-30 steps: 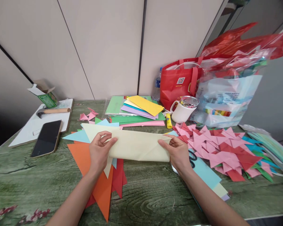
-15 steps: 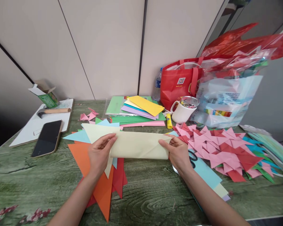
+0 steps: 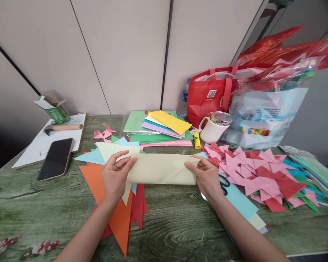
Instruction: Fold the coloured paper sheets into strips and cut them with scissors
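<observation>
A cream sheet of paper (image 3: 164, 169), folded into a long strip, is stretched between my two hands above the table. My left hand (image 3: 116, 176) pinches its left end between thumb and fingers. At the right end, my right hand (image 3: 206, 176) grips the paper with the thumb on top. Beneath my left hand lie cut paper triangles, among them an orange one (image 3: 117, 222), a red one (image 3: 138, 207) and a light blue one (image 3: 91, 157). Black-handled scissors (image 3: 224, 184), partly hidden by my right hand, rest on light blue paper (image 3: 240, 200).
Folded pink and red paper pieces (image 3: 259, 171) are heaped at the right. Behind stand a white mug (image 3: 214, 129), a glue stick (image 3: 197, 140), a red bag (image 3: 205, 98) and stacked coloured paper (image 3: 169, 122). A phone (image 3: 56, 159) and a hammer (image 3: 67, 127) lie left.
Both hands keep hold of the cream paper in nearly the same place. My left hand's fingers have shifted slightly at its end, and the whole view has moved a little.
</observation>
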A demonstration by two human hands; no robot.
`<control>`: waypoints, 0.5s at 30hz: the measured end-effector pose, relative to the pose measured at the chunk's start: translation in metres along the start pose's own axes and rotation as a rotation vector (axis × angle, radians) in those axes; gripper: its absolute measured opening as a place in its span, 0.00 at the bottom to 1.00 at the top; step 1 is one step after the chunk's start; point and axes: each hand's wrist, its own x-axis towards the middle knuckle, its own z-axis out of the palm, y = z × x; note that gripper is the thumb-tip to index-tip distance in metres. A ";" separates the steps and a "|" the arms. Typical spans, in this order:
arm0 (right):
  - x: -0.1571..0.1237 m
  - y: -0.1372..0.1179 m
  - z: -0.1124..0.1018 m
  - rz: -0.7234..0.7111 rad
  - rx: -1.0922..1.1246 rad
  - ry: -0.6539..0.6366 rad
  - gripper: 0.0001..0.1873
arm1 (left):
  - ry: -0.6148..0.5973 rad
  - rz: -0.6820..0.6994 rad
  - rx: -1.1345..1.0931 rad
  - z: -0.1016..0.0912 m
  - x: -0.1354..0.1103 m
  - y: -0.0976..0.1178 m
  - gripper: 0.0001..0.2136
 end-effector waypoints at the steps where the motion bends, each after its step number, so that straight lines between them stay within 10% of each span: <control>1: 0.000 0.000 0.000 0.000 0.001 0.000 0.22 | -0.001 -0.001 -0.002 0.000 0.000 0.000 0.20; 15: 0.002 0.001 -0.001 0.036 0.046 0.000 0.20 | -0.042 -0.026 -0.053 -0.001 0.003 -0.005 0.20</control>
